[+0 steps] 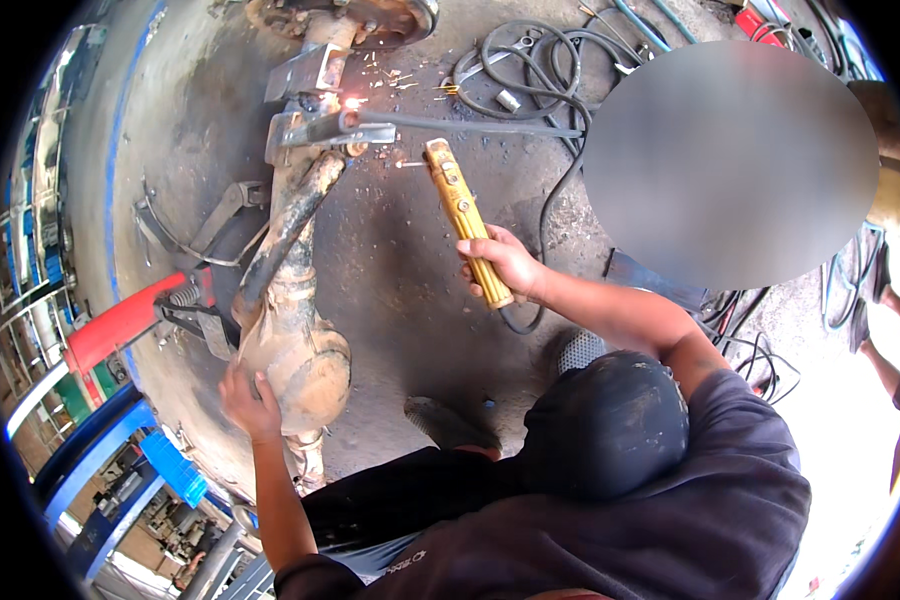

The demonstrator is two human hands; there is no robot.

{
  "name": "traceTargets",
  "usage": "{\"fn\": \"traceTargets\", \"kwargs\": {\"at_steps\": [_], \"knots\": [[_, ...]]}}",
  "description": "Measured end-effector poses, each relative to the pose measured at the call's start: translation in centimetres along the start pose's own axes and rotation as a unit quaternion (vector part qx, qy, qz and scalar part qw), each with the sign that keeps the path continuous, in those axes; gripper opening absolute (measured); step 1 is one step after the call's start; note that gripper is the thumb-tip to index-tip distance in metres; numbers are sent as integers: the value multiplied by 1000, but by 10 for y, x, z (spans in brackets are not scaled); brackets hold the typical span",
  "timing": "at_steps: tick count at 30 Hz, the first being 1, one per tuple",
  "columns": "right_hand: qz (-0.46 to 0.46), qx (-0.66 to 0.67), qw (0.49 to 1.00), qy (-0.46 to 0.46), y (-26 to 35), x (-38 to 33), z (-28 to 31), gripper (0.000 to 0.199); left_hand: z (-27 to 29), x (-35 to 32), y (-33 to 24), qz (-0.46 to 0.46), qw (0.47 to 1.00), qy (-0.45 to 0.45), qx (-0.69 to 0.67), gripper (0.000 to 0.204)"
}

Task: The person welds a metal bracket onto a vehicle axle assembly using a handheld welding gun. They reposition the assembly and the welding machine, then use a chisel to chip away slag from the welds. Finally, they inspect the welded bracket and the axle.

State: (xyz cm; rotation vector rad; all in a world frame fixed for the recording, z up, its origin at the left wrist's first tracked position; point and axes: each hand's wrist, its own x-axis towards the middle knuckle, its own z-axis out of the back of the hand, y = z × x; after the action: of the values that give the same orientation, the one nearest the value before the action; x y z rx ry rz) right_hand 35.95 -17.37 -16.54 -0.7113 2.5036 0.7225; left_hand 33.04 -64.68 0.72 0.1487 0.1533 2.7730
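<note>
Left hand, left of centre in the lower half, rests with thumb and fingers apart on the bulging housing of a rusty axle. That axle runs up to the top edge, with a small orange glow beside it at upper left. Nearer mid-frame, the right hand is wrapped around a yellow holder, tilted toward upper left; a thin rod juts leftward from its head, apart from the axle. Dark cable rises from its lower end toward coils at upper right.
</note>
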Motion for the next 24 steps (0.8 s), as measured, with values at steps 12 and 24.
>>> {"fn": "traceTargets", "kwargs": {"at_steps": [12, 24], "knots": [[-19, -179, 983, -46, -12, -64, -10, 49, -23, -5, -225, 47, 780, 214, -586, 49], [-31, -737, 674, 26, 20, -87, -53, 74, -110, 19, -314, 406, 398, 245, -786, 34]]}}
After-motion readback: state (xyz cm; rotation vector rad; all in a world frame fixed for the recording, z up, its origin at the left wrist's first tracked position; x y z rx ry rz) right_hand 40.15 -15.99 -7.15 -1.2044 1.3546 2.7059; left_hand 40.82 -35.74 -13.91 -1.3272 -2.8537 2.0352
